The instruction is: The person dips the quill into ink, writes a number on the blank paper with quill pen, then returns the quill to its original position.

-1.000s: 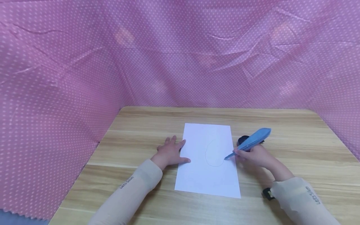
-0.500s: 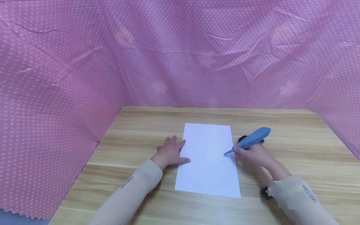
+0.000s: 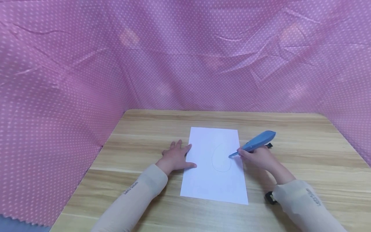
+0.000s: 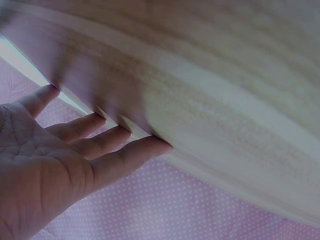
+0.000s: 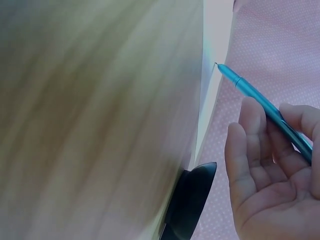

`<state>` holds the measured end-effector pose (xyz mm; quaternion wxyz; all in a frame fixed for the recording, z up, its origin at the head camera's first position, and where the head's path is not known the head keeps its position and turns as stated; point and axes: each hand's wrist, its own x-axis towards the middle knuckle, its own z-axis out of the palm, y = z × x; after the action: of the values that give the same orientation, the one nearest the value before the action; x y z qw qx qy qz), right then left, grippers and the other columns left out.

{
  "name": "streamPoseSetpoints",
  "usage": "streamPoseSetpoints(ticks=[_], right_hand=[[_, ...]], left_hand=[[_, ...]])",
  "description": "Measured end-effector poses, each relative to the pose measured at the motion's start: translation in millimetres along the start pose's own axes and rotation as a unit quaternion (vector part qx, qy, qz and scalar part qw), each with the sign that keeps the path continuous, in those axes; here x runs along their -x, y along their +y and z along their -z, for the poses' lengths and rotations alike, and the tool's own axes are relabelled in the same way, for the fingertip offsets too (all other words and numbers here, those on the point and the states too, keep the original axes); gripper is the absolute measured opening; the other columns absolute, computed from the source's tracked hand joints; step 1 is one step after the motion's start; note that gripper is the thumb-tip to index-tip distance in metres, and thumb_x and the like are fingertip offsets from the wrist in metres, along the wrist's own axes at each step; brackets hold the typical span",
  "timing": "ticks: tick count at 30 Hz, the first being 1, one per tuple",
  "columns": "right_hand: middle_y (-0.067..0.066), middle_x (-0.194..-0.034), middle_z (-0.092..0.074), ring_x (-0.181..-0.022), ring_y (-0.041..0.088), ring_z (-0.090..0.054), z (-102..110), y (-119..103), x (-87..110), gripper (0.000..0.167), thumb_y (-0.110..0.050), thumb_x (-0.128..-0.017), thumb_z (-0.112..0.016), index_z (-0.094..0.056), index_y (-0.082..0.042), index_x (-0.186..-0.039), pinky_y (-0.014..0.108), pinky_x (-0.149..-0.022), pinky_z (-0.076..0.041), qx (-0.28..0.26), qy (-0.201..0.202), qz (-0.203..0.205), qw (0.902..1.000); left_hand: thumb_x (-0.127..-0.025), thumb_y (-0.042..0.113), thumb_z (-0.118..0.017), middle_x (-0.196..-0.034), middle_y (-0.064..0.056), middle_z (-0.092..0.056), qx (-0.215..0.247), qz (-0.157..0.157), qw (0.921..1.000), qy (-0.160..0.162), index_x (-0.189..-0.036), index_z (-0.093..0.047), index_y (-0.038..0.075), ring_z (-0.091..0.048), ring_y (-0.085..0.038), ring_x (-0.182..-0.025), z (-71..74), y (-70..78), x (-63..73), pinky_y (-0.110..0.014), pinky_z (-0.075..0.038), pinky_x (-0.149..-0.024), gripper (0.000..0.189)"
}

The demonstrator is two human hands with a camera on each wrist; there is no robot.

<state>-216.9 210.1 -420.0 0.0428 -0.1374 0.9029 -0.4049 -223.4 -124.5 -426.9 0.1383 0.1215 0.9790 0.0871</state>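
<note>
Blue pen (image 3: pixel 252 145), held by the right hand (image 3: pixel 263 158), slants left onto paper (image 3: pixel 214 166) the spread left hand (image 3: pixel 174 158) touches

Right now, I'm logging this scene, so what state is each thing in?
Paper: flat, drawn on
Drawn line: curved, unclosed
Pen: tilted, tip at paper
Left hand: spread, thumb on paper
Right hand: gripping the pen
Black object: partly hidden in head view
Pink cloth: hanging, creased
</note>
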Motion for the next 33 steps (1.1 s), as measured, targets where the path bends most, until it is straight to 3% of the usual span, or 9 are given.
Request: streamPoseSetpoints(ticks=[8,16,33], right_hand=[[0.005,-0.088,-0.071,-0.083,0.019,-0.066,-4.7,-3.0,-6.8,0.033,-0.031,-0.095,-0.061,-0.069,-0.002,-0.109,0.036,-0.077,-0.052,-0.025,-0.015,-0.022,0.9993],[0.005,-0.09,-0.07,-0.086,0.022,-0.066,-10.0,-11.9,-11.9,0.032,-0.031,-0.094,-0.061,-0.068,-0.005,-0.111,0.034,-0.072,-0.054,-0.04,-0.022,-0.047,0.9978],[0.0,-0.085,-0.071,-0.086,0.018,-0.066,-19.9,-23.1,-17.5,0.028,-0.03,-0.094,-0.062,-0.07,-0.008,-0.108,0.04,-0.079,-0.051,-0.017,-0.019,-0.011,0.9996]], left_hand=[[-0.074,0.072,-0.062,-0.156,-0.018,-0.016,0.0,-0.001,1.0,0.0,-0.15,-0.032,0.029,-0.011,-0.046,-0.139,-1.0,-0.5,-0.5,-0.073,-0.025,-0.092,0.092],[-0.074,0.072,-0.061,-0.156,-0.018,-0.015,0.003,-0.001,1.0,-0.002,-0.15,-0.032,0.029,-0.011,-0.046,-0.139,-0.7,-1.3,-1.3,-0.073,-0.025,-0.092,0.093],[-0.075,0.074,-0.059,-0.157,-0.016,-0.012,-0.007,0.004,0.9999,-0.011,-0.151,-0.028,0.031,-0.009,-0.044,-0.14,-0.7,-2.0,-2.7,-0.073,-0.025,-0.093,0.093]])
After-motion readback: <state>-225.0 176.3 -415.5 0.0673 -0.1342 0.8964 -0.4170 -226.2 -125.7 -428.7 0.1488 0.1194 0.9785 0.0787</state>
